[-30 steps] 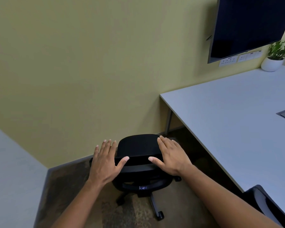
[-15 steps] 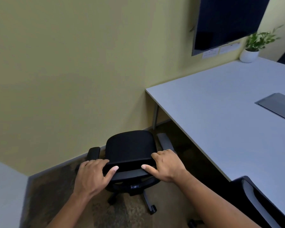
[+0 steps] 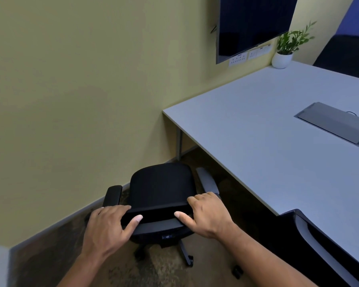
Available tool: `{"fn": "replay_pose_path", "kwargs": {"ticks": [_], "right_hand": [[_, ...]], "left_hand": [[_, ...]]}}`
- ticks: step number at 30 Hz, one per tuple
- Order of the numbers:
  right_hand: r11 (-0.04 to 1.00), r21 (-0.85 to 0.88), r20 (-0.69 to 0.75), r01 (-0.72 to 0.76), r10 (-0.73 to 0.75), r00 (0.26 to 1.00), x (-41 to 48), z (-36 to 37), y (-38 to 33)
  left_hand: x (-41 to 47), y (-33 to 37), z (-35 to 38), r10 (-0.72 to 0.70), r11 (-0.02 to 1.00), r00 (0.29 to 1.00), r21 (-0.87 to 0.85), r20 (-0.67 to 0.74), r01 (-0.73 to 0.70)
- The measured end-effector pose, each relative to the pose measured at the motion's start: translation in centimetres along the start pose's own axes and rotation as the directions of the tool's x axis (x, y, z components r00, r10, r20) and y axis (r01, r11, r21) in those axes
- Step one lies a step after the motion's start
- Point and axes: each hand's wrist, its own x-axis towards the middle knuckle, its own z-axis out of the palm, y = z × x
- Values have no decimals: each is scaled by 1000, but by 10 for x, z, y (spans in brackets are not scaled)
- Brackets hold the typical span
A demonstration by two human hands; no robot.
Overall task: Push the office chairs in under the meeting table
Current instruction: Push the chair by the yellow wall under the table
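A black office chair [image 3: 163,186] stands on the carpet between the yellow wall and the left edge of the white meeting table [image 3: 263,129]. I see it from behind and above. My left hand [image 3: 108,228] grips the left end of its backrest top, fingers curled over the front, thumb behind. My right hand [image 3: 205,214] grips the right end the same way. The chair's seat lies outside the table edge. A second black chair [image 3: 319,245] sits at the lower right, its back against the table's near edge.
The yellow wall [image 3: 81,100] runs close on the chair's left. A table leg [image 3: 179,145] stands at the far corner. A dark screen [image 3: 253,23], wall sockets and a potted plant [image 3: 284,52] are at the far end. A grey cable hatch [image 3: 334,122] lies in the tabletop.
My open hands came down onto the backrest and closed on its top edge. The view has swung right, showing more of the table and both armrests.
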Motion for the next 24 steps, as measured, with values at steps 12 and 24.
{"fn": "replay_pose_path", "kwargs": {"ticks": [12, 24], "right_hand": [[978, -27, -46, -209, 208, 977, 0, 6, -1], [914, -51, -98, -404, 398, 912, 29, 2, 16]], "left_hand": [[70, -9, 7, 193, 980, 981, -44, 24, -192], [169, -2, 25, 375, 927, 924, -30, 68, -374]]}}
